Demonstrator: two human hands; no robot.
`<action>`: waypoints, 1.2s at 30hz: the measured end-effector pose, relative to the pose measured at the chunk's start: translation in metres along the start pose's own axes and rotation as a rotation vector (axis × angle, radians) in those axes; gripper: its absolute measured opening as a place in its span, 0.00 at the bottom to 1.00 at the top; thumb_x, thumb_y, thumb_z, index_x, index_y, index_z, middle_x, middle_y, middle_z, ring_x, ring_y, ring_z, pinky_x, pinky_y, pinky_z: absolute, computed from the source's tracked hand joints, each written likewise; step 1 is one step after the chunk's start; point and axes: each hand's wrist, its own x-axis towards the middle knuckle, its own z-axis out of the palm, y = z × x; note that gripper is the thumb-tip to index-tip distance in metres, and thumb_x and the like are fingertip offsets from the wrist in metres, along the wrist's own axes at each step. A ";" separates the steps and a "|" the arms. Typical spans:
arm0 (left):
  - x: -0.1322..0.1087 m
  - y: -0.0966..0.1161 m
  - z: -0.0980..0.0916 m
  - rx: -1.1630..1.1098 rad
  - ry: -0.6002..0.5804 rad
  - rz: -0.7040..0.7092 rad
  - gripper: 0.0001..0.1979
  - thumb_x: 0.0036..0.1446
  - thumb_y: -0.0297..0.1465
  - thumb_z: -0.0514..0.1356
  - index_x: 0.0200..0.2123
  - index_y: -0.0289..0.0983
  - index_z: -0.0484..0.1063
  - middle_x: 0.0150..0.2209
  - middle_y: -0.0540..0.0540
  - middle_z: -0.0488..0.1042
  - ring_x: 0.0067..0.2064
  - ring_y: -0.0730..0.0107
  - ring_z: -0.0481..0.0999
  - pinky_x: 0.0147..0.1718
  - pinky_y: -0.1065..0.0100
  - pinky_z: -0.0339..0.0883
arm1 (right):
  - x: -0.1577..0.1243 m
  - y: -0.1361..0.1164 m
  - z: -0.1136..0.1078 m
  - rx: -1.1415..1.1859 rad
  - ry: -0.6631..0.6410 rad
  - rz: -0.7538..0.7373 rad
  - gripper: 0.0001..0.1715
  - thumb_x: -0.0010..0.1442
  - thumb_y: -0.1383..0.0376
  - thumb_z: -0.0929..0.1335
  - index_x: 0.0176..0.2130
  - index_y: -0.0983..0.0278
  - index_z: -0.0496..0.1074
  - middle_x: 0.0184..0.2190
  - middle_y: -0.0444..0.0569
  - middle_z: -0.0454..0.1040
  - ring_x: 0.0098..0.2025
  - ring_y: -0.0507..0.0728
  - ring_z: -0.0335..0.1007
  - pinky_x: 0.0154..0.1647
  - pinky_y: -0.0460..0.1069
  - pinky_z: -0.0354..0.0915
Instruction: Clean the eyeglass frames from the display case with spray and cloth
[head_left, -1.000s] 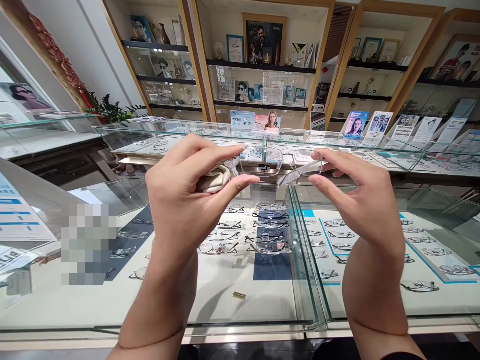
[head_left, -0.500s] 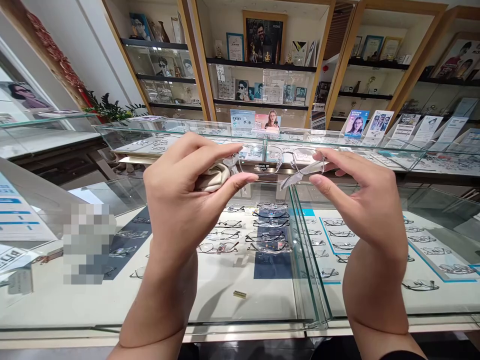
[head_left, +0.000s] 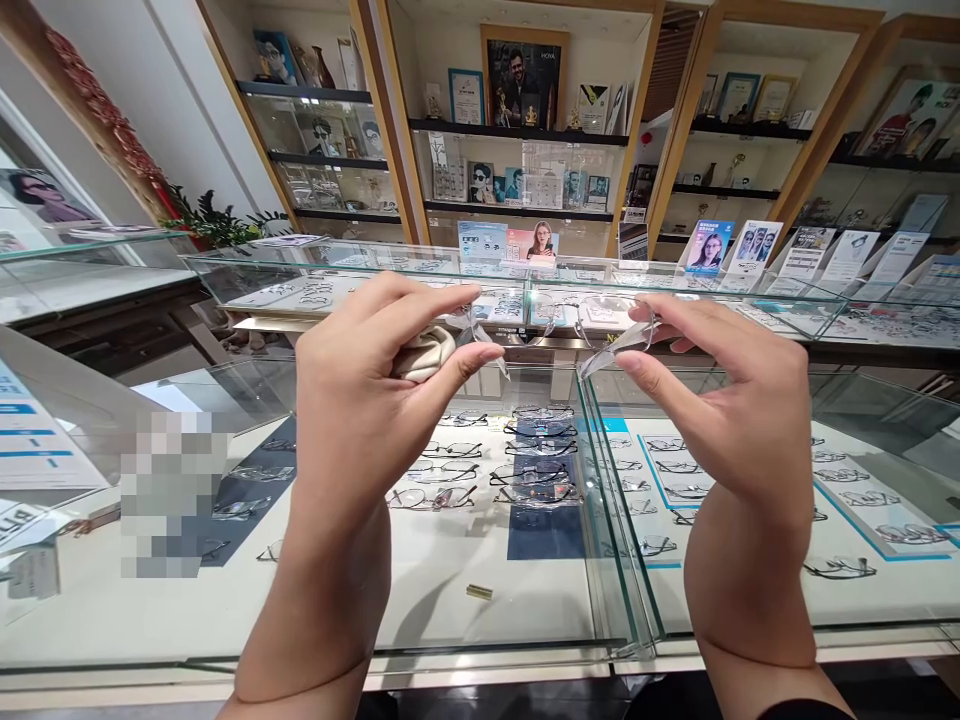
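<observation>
Pinch: L hand (head_left: 360,400) + R hand (head_left: 724,400) | glasses (head_left: 600,322) btwn; cloth (head_left: 427,352) in L

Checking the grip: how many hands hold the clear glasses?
2: the left hand pinches the glasses at left, beige cloth in its palm; the right hand pinches them at right.

"HOYA" stands in small pale letters in the upper right corner of the framed portrait poster (head_left: 525,80) on the top shelf of the middle wall cabinet. "TITANIUM" is printed in white on a small dark tag (head_left: 517,329) inside the far glass display case (head_left: 360,262). At the left edge, a tilted white card (head_left: 19,520) shows large dark letters that look like "BIT", cut off by the frame. The leaflets (head_left: 709,247) standing on the far case carry print too small to read, as does the blue-lined sheet (head_left: 30,440) on the left.
</observation>
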 end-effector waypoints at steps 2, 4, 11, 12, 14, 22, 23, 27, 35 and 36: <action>0.000 -0.001 0.000 -0.016 -0.003 0.000 0.23 0.64 0.58 0.69 0.60 0.63 0.84 0.47 0.47 0.82 0.51 0.44 0.83 0.40 0.43 0.76 | 0.000 -0.001 0.001 0.003 0.008 -0.002 0.16 0.72 0.58 0.75 0.57 0.52 0.84 0.51 0.50 0.88 0.48 0.65 0.85 0.54 0.64 0.82; 0.000 -0.001 0.000 -0.010 -0.001 0.007 0.24 0.63 0.58 0.70 0.59 0.63 0.84 0.47 0.46 0.83 0.51 0.43 0.83 0.40 0.42 0.76 | -0.001 -0.001 0.001 -0.002 0.016 -0.002 0.16 0.71 0.58 0.75 0.57 0.52 0.84 0.52 0.51 0.88 0.49 0.65 0.85 0.55 0.65 0.82; 0.002 0.003 0.000 0.037 -0.010 -0.010 0.20 0.65 0.56 0.70 0.58 0.63 0.85 0.47 0.47 0.83 0.47 0.45 0.83 0.42 0.40 0.76 | -0.001 -0.001 0.002 -0.040 0.015 -0.019 0.16 0.73 0.58 0.74 0.58 0.52 0.83 0.52 0.52 0.88 0.55 0.68 0.85 0.57 0.66 0.81; 0.002 0.002 0.000 0.033 -0.010 -0.012 0.20 0.65 0.56 0.70 0.58 0.63 0.84 0.47 0.47 0.83 0.48 0.45 0.83 0.42 0.40 0.75 | -0.001 -0.001 0.002 -0.045 0.015 -0.022 0.16 0.73 0.58 0.74 0.58 0.52 0.83 0.52 0.52 0.88 0.56 0.68 0.85 0.57 0.67 0.81; 0.001 0.002 0.000 0.018 -0.009 -0.010 0.21 0.65 0.56 0.69 0.59 0.63 0.84 0.48 0.47 0.83 0.50 0.44 0.83 0.42 0.41 0.75 | -0.001 -0.001 0.002 -0.048 0.020 -0.025 0.16 0.72 0.58 0.74 0.58 0.51 0.83 0.52 0.52 0.88 0.56 0.69 0.85 0.58 0.67 0.80; 0.001 0.002 0.000 0.017 -0.004 -0.002 0.21 0.65 0.55 0.70 0.59 0.63 0.84 0.48 0.47 0.83 0.49 0.44 0.83 0.42 0.41 0.76 | -0.001 -0.002 0.001 -0.022 0.024 -0.012 0.16 0.71 0.59 0.75 0.58 0.51 0.83 0.53 0.51 0.88 0.56 0.69 0.84 0.60 0.68 0.79; 0.001 0.002 0.000 0.019 -0.003 0.003 0.21 0.65 0.55 0.71 0.59 0.63 0.84 0.48 0.47 0.83 0.49 0.45 0.83 0.42 0.41 0.76 | -0.001 -0.002 0.001 -0.021 0.022 -0.012 0.16 0.71 0.59 0.75 0.58 0.51 0.83 0.53 0.51 0.88 0.56 0.69 0.84 0.60 0.68 0.79; 0.001 0.001 0.000 0.025 0.006 0.019 0.22 0.64 0.55 0.71 0.59 0.63 0.84 0.48 0.47 0.83 0.50 0.44 0.83 0.43 0.41 0.78 | -0.001 -0.002 0.001 -0.019 0.021 -0.016 0.16 0.71 0.60 0.75 0.58 0.51 0.83 0.53 0.51 0.88 0.56 0.68 0.85 0.60 0.68 0.80; 0.000 -0.001 0.001 0.044 0.043 0.032 0.25 0.64 0.60 0.69 0.59 0.60 0.84 0.49 0.48 0.83 0.52 0.48 0.84 0.44 0.44 0.83 | -0.001 0.001 0.003 -0.015 0.039 -0.046 0.17 0.71 0.60 0.75 0.58 0.53 0.83 0.52 0.51 0.88 0.55 0.67 0.85 0.59 0.67 0.80; 0.000 -0.001 0.001 0.055 0.045 0.037 0.25 0.64 0.60 0.69 0.59 0.60 0.84 0.49 0.49 0.83 0.52 0.49 0.84 0.45 0.45 0.84 | -0.001 0.001 0.004 -0.017 0.041 -0.051 0.17 0.71 0.60 0.76 0.58 0.53 0.83 0.52 0.51 0.88 0.55 0.67 0.85 0.59 0.67 0.80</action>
